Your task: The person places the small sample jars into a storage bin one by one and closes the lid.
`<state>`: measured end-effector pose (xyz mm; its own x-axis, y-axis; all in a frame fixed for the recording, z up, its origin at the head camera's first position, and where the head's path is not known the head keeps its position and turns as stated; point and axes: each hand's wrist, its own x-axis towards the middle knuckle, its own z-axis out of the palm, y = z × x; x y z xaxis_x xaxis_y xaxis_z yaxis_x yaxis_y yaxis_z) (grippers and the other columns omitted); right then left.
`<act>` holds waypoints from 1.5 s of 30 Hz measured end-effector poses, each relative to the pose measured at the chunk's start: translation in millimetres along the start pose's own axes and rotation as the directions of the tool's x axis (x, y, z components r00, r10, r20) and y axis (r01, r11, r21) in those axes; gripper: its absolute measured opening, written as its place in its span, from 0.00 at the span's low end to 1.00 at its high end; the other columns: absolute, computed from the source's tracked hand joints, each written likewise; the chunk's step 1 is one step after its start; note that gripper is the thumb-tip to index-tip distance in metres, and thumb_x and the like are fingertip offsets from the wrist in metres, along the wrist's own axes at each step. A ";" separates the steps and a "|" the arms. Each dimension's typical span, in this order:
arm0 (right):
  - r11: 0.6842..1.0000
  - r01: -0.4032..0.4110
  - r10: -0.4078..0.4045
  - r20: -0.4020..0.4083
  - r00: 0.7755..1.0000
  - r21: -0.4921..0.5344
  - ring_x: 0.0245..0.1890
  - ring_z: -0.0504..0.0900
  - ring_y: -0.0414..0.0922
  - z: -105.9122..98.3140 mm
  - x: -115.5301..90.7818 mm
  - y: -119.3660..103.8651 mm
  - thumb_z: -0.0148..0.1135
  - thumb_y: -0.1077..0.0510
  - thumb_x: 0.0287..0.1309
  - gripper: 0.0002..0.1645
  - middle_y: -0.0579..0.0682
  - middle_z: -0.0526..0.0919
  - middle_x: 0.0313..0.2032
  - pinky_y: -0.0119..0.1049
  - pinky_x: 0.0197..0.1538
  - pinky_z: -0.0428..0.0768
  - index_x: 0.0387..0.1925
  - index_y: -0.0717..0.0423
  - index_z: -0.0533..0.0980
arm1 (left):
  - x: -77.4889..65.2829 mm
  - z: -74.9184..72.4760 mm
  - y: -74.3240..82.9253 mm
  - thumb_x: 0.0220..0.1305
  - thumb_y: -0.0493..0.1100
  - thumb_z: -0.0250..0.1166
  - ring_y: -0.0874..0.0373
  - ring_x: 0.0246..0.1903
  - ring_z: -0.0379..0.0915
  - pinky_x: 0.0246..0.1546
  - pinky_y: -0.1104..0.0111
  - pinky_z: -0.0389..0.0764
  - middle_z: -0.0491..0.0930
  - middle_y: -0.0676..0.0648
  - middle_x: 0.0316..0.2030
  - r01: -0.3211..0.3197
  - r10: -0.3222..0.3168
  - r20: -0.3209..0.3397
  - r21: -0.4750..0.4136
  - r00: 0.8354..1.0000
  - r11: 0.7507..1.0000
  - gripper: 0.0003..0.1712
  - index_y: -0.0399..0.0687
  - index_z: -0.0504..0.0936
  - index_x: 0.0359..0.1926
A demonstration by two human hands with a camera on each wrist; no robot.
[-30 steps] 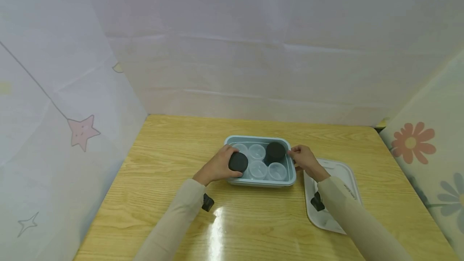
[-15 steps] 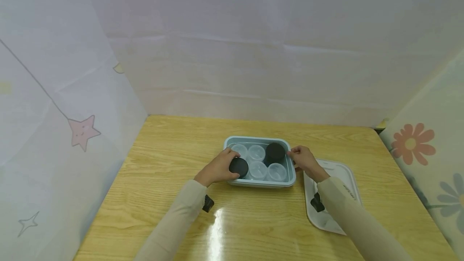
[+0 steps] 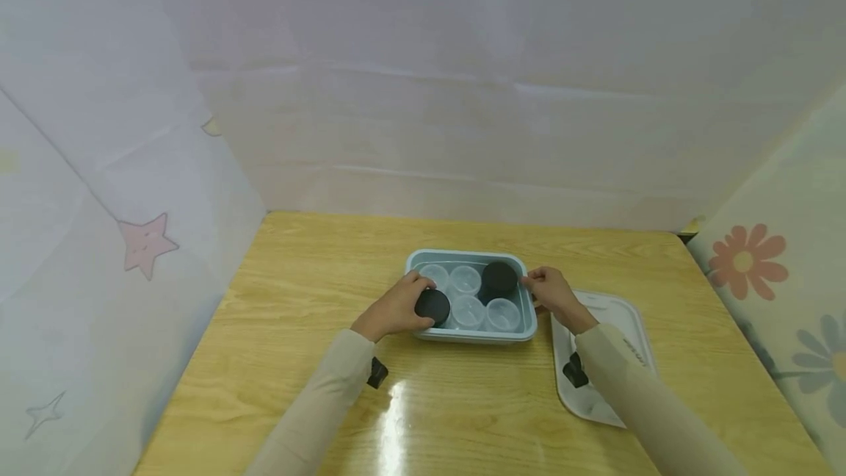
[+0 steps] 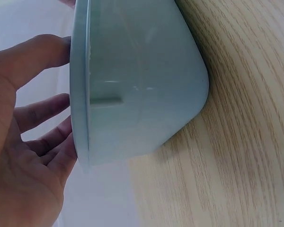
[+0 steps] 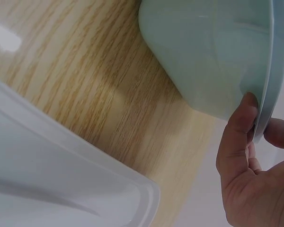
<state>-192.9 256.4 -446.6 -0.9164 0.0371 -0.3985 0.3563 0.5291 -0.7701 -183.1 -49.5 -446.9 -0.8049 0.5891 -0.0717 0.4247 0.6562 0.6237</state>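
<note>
A light blue plastic tub (image 3: 531, 325) stands on the table, holding several clear cups (image 3: 467, 312) in two rows. In its near left corner sits a black, round-topped container (image 3: 432, 308), with the thumb and fingers of my left hand (image 3: 396, 308) around its edge. Those fingers reach over the tub's rim in the left wrist view, where the black top is hidden. A second black container (image 3: 499, 278) stands in the far right corner. My right hand (image 3: 554, 294) pinches the tub's right rim (image 5: 272, 71) between thumb and forefinger.
A flat white lid (image 3: 588, 402) with dark lettering lies on the wooden table (image 3: 317, 270) right of the tub, partly under my right forearm. Printed cloth walls (image 3: 423, 131) rise behind the table and on both sides.
The black container in my left hand has sunk slightly lower into the tub's near left corner, and the fingers have spread a little. My right hand has stayed at the rim.
</note>
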 end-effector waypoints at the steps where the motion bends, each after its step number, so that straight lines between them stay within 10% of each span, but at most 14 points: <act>1: 1.000 0.001 -0.001 0.001 1.000 0.001 0.33 0.78 0.44 0.2 0.3 0.1 0.47 0.57 0.70 0.24 0.62 0.75 0.43 0.42 0.34 0.83 0.56 0.73 0.63 | 0.0 -0.2 -0.2 0.55 0.45 0.71 0.52 0.46 0.72 0.45 0.62 0.78 0.69 0.43 0.53 0.001 -0.001 0.001 -0.003 1.000 1.000 0.33 0.41 0.70 0.61; 32: 0.997 0.024 -0.024 0.004 1.000 -0.068 0.34 0.77 0.46 0.1 2.2 5.3 0.45 0.51 0.70 0.25 0.63 0.74 0.46 0.43 0.35 0.83 0.56 0.69 0.63 | 7.3 -9.4 -1.8 0.62 0.46 0.65 0.47 0.56 0.70 0.54 0.57 0.74 0.71 0.39 0.57 -0.019 0.019 0.006 -0.067 1.000 0.998 0.30 0.38 0.70 0.61; 45: 0.993 0.112 -0.110 0.026 0.994 -0.049 0.33 0.77 0.48 -29.6 -3.6 19.1 0.39 0.51 0.73 0.26 0.61 0.73 0.40 0.40 0.34 0.82 0.55 0.73 0.62 | -5.1 -13.0 20.4 0.63 0.40 0.61 0.53 0.38 0.73 0.39 0.64 0.76 0.76 0.42 0.43 -0.019 -0.011 -0.146 -0.196 0.989 0.980 0.23 0.38 0.72 0.57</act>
<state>-188.1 291.4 -445.1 -0.9452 -0.0432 -0.3236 0.2426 0.5705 -0.7846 -175.7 -45.3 -423.7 -0.8613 0.5068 0.0365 0.3503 0.5402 0.7652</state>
